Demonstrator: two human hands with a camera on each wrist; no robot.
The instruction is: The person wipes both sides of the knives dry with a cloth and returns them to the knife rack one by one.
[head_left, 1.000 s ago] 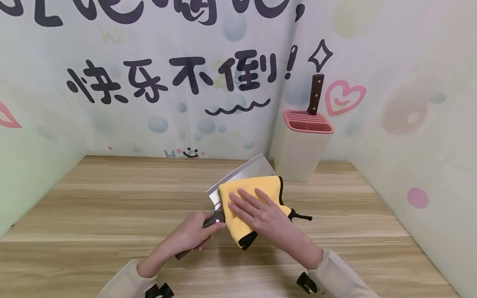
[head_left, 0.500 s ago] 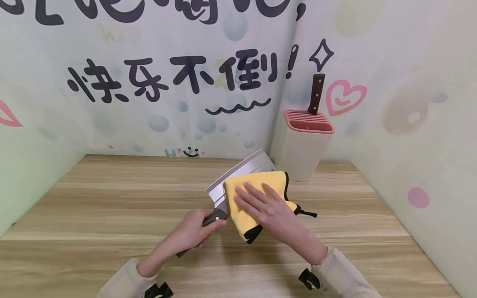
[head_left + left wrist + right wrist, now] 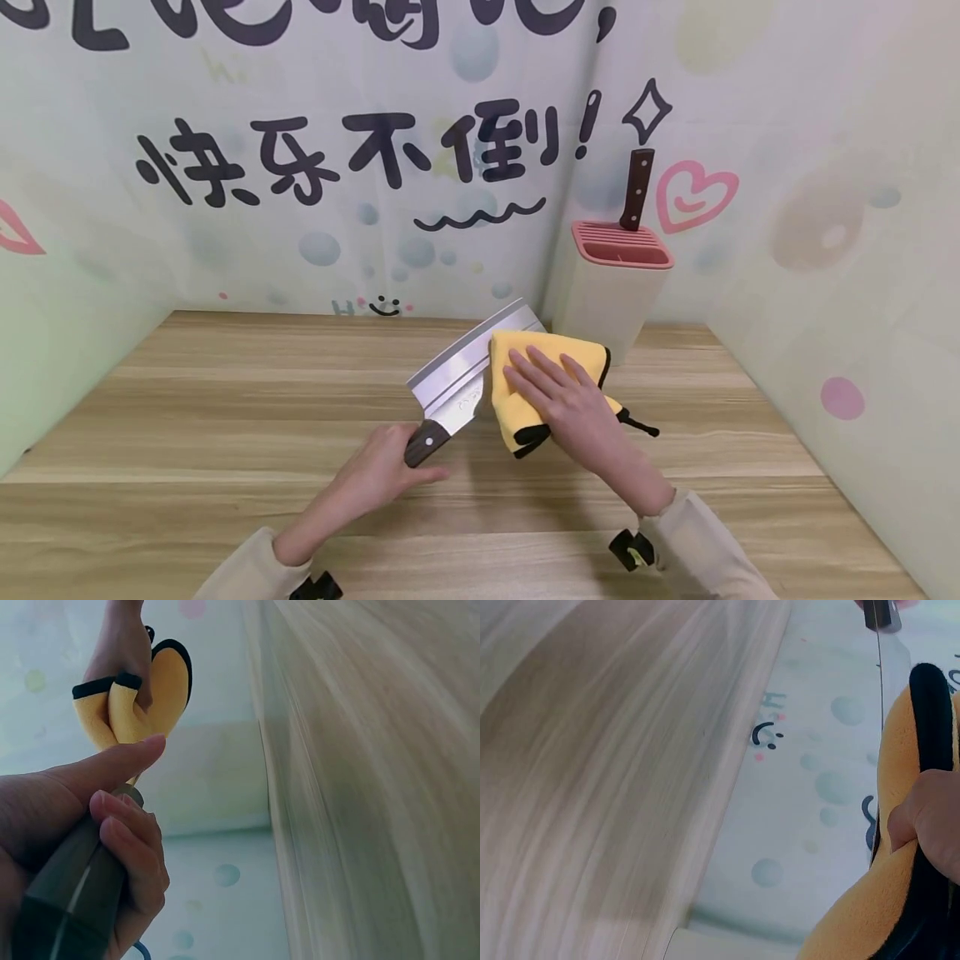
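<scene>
My left hand (image 3: 375,471) grips the dark handle of a cleaver (image 3: 459,365), its fingers curled round the handle (image 3: 79,889) in the left wrist view. The broad blade points up and to the right, raised over the table. A folded yellow cloth (image 3: 517,354) with black edging covers the blade's far end. My right hand (image 3: 570,404) holds this cloth against the blade, fingers laid along its upper face. In the right wrist view the thumb (image 3: 934,825) presses the cloth (image 3: 904,754) from the other side. The blade part under the cloth is hidden.
A white knife block (image 3: 611,308) with a pink slotted top stands at the back right, close beyond the cloth. One brown-handled knife (image 3: 637,190) is in it. The wooden table (image 3: 225,400) ends at a printed backdrop (image 3: 300,275) behind and at the sides.
My right hand and the cloth have slid right along the blade towards its tip, baring more of the blade near the handle. The left hand stays nearly in place; the cleaver has tilted slightly.
</scene>
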